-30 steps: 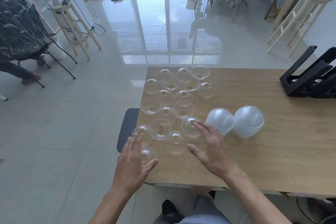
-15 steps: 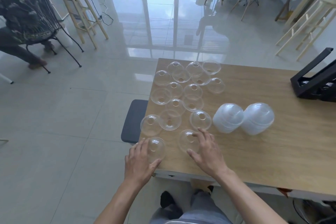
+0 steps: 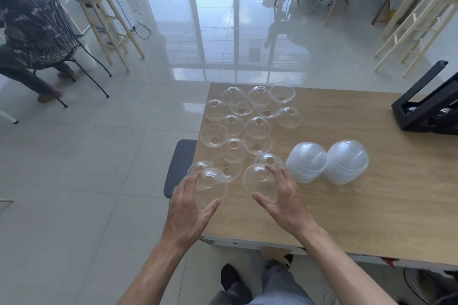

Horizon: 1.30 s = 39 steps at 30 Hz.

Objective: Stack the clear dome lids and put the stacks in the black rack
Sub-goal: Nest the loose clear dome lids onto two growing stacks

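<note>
Several loose clear dome lids [image 3: 257, 126] lie scattered over the left part of the wooden table [image 3: 371, 205]. My left hand [image 3: 190, 208] grips one dome lid [image 3: 210, 186] between thumb and fingers, lifted near the table's left front corner. My right hand [image 3: 282, 198] grips another dome lid [image 3: 259, 181] just to the right of it. Two finished stacks of lids, one stack [image 3: 306, 164] beside the other stack [image 3: 347, 161], lie right of my hands. The black rack [image 3: 426, 109] stands at the table's far right edge, partly cut off.
A dark seat pad [image 3: 178, 166] sits just left of the table. A person sits in a wire chair [image 3: 49, 32] at far left near a wooden stool [image 3: 109, 22]. Chairs and wooden frames stand at the back on the glossy tiled floor.
Both hands closed around a lid each and lifted them off the table's front left corner. The camera tilted so the table sits lower and farther right in view.
</note>
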Tool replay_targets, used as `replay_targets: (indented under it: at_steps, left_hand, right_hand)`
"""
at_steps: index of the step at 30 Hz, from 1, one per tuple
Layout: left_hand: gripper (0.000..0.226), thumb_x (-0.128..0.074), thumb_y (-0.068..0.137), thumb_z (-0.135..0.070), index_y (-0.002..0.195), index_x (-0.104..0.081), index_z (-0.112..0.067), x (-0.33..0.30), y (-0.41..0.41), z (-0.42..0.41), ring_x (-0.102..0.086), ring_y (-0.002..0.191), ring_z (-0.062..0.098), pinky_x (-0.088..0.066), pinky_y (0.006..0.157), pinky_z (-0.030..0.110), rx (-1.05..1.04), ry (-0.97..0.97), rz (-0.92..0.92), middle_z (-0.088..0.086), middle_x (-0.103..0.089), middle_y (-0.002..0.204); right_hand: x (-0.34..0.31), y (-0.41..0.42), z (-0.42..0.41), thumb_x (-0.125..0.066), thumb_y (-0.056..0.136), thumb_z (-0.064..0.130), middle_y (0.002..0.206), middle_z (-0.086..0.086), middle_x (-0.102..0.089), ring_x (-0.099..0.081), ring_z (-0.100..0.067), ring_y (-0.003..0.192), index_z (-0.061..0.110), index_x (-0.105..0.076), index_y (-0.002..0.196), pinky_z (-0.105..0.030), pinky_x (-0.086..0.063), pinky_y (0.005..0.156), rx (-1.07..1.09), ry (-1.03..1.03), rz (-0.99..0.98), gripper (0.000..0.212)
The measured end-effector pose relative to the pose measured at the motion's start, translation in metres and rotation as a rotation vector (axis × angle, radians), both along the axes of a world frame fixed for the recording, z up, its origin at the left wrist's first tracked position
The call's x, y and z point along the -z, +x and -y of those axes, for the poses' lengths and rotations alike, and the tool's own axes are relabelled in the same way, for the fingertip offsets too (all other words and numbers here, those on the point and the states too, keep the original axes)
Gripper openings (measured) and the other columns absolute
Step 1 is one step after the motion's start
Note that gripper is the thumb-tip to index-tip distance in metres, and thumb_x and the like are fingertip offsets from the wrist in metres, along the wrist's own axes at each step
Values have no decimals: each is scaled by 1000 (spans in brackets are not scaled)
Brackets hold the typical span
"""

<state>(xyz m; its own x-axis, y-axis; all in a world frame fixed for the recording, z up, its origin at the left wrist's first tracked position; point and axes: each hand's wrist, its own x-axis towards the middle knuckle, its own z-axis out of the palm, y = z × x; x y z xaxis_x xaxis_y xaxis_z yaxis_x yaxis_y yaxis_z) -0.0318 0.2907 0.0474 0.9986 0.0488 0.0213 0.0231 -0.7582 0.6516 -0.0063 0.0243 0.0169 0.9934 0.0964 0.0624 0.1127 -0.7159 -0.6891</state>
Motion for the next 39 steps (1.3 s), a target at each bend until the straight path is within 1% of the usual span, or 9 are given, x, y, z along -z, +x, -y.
replay_targets:
  at_steps: [7,11,14,17,23,28,33,36,39]
  left_hand:
    - [83,-88,82,-38,152,-45,-21,-27,56,47,-52,133,23,-47,111,52,48,-13,61,0,-55,147]
    - [82,-88,81,-38,151,-47,-22,-34,83,85,-54,131,23,-50,108,47,89,-29,110,0,-56,143]
    - [83,-89,82,-36,151,-47,-19,-36,99,119,-52,133,24,-46,113,44,156,-64,106,1,-54,143]
    - [83,-89,82,-36,151,-47,-18,-35,109,157,-50,135,21,-41,114,34,214,-68,94,1,-54,145]
    - [85,-79,86,-52,156,-42,-21,-18,115,218,-46,141,17,-42,115,37,320,-31,30,-4,-49,154]
    - [84,-73,86,-59,156,-42,-24,9,119,239,-46,141,15,-40,114,35,341,58,-26,-8,-48,154]
    - [94,-72,84,-64,160,-29,-30,28,120,243,-36,149,9,-27,111,23,350,16,-109,-12,-38,162]
    - [92,-73,84,-61,159,-29,-30,29,116,243,-37,148,10,-31,115,24,344,-21,-107,-12,-40,159]
    - [91,-72,84,-62,158,-32,-29,25,103,239,-44,140,10,-42,113,30,354,-30,-97,-11,-43,153]
  right_hand:
    - [-55,39,47,-85,87,42,148,-2,-49,-49,-18,137,21,-47,156,-33,-46,109,130,57,102,81]
    - [-72,55,88,-87,85,36,147,-3,-48,-50,-17,135,19,-49,155,-30,-44,109,198,69,140,81]
    - [-74,60,125,-88,85,36,147,-1,-48,-49,-15,136,22,-49,154,-31,-45,107,270,57,144,81]
    - [-70,62,163,-87,83,41,147,2,-48,-47,-16,138,24,-48,154,-30,-42,104,321,38,139,83]
    - [-47,57,211,-85,84,48,152,6,-45,-43,-12,143,22,-40,159,-29,-38,109,344,18,32,92]
    - [-29,55,219,-87,83,45,150,6,-43,-39,-3,140,22,-43,158,-29,-37,115,277,66,-67,90]
    - [-17,55,224,-87,79,56,155,16,-41,-39,-2,143,36,-33,159,-28,-35,116,267,205,-186,99]
    - [-9,47,227,-86,76,67,158,20,-38,-37,1,144,39,-28,162,-29,-35,117,294,233,-223,107]
    - [-4,32,228,-84,74,72,156,27,-39,-39,6,144,47,-29,159,-29,-37,116,277,233,-230,104]
